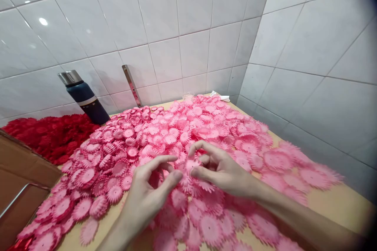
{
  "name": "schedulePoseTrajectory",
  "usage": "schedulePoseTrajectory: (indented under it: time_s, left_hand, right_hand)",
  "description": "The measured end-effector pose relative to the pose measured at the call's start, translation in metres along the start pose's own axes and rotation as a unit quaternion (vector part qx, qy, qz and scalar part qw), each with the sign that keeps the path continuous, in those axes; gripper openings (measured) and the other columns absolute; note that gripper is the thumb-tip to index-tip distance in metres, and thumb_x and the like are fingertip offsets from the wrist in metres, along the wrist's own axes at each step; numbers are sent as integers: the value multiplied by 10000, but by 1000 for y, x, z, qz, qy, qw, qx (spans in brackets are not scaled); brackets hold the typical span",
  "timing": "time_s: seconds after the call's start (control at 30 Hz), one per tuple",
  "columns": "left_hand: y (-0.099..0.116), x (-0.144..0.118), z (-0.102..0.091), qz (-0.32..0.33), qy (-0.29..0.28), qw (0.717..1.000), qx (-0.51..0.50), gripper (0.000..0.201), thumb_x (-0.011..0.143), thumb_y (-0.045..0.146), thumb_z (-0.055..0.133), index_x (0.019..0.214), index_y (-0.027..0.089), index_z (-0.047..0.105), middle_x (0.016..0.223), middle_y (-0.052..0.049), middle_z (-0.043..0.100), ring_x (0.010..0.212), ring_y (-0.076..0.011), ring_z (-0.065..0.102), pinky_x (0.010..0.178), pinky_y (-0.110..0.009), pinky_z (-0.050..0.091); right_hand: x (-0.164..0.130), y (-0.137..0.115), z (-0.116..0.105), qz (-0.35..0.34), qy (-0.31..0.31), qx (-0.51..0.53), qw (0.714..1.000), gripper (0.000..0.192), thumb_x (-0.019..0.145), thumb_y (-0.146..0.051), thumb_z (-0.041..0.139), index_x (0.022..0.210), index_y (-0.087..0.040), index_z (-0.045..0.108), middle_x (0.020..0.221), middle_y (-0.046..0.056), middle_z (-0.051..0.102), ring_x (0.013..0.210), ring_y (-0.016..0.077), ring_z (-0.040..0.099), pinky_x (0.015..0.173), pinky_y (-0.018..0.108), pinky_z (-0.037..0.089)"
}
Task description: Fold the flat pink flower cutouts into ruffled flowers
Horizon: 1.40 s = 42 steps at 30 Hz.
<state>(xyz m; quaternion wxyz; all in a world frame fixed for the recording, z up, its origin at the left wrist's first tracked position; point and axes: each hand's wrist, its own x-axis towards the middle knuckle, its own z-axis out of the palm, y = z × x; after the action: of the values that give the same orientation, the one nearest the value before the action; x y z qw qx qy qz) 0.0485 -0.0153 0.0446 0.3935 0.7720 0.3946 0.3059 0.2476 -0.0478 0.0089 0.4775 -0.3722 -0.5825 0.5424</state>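
Above a wide heap of pink scalloped flower petal discs [171, 129], my two hands face each other. My left hand [151, 182] has its thumb and index finger apart, with nothing visible gripped between them. At my right hand [219, 166], the thumb presses against a small light pink petal disc [192, 164], and the index finger curls over it. More petal discs lie just beneath both hands, some a little blurred. The discs are round with fringed edges, and several show a small centre hole [209, 228].
A dark blue bottle [88, 100] with a steel cap stands at the back left beside a red petal heap [59, 135]. A metal strip [131, 85] leans on the tiled wall [165, 15]. A cardboard box [23, 176] is at the left edge. White scraps [224, 98] lie far back.
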Motion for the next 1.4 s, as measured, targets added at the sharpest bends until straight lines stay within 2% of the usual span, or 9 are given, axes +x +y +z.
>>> schedulePoseTrajectory:
  time_s: [0.1, 0.23, 0.33, 0.4, 0.47, 0.53, 0.67, 1.2, 1.4]
  left_hand:
    - [-1, -1, 5, 22, -39, 998, -41, 299, 780, 295, 701, 1072, 232, 692, 817, -22, 731, 700, -159, 656, 652, -257, 519]
    - [-2, -2, 7, 43, 3, 999, -27, 93, 803, 263, 673, 795, 203, 744, 731, -26, 735, 639, -153, 653, 609, -248, 504]
    - [-6, -4, 2, 27, 55, 998, -11, 97, 805, 272, 668, 805, 208, 742, 769, -31, 740, 677, -169, 659, 609, -261, 512]
    - [-9, -5, -1, 12, 84, 996, -1, 102, 795, 285, 681, 836, 213, 741, 825, -37, 745, 734, -185, 664, 633, -273, 524]
    - [-11, -5, -2, -1, 86, 996, 2, 123, 782, 292, 696, 869, 216, 739, 852, -39, 745, 735, -184, 658, 641, -280, 531]
    - [-12, -6, 0, -8, 70, 998, -2, 153, 775, 293, 703, 904, 215, 733, 855, -40, 741, 686, -170, 642, 617, -278, 530]
    - [-13, -8, 7, 7, 42, 999, -19, 178, 792, 268, 686, 965, 227, 697, 879, -28, 726, 717, -155, 636, 652, -267, 527]
    - [-18, -13, 15, -25, -12, 996, -85, 260, 824, 299, 673, 1074, 240, 635, 929, -18, 691, 846, -157, 631, 788, -274, 507]
    - [-18, -16, 19, -26, -27, 991, -129, 335, 832, 265, 670, 1150, 254, 565, 905, 5, 673, 878, -144, 637, 820, -263, 500]
  right_hand:
    - [-2, -1, 4, 13, -29, 14, 999, 303, 866, -366, 629, 1015, -218, 411, 541, -116, 443, 445, 46, 313, 410, 172, 233]
    - [-3, -2, 4, 33, -42, -7, 999, 344, 855, -347, 645, 1073, -224, 409, 514, -129, 423, 419, 50, 323, 402, 170, 257]
    - [-3, -6, -3, -26, 60, -87, 994, 294, 854, -314, 648, 1072, -228, 471, 539, -99, 460, 445, 82, 420, 431, 204, 356]
    - [-2, -10, -9, -105, 153, -191, 964, 233, 825, -301, 682, 1001, -232, 547, 703, -18, 582, 655, 146, 573, 610, 294, 487]
    - [-1, -15, -11, -165, 195, -287, 923, 193, 786, -301, 722, 919, -231, 601, 946, 55, 631, 956, 230, 585, 848, 417, 475]
    - [0, -15, -8, -178, 171, -320, 915, 242, 752, -318, 755, 933, -230, 619, 1040, 74, 627, 1046, 263, 557, 915, 471, 446]
    - [0, -6, 6, -146, 81, -253, 953, 410, 731, -299, 779, 1087, -228, 587, 966, 53, 669, 904, 212, 629, 820, 407, 517]
    - [-7, -2, 16, -50, 22, -179, 982, 142, 943, -280, 504, 1073, -223, 496, 615, -54, 522, 563, 116, 523, 557, 260, 427]
    - [-10, 1, 22, -61, 12, -184, 981, 202, 971, -268, 449, 1169, -243, 481, 702, -28, 572, 621, 128, 573, 587, 271, 476]
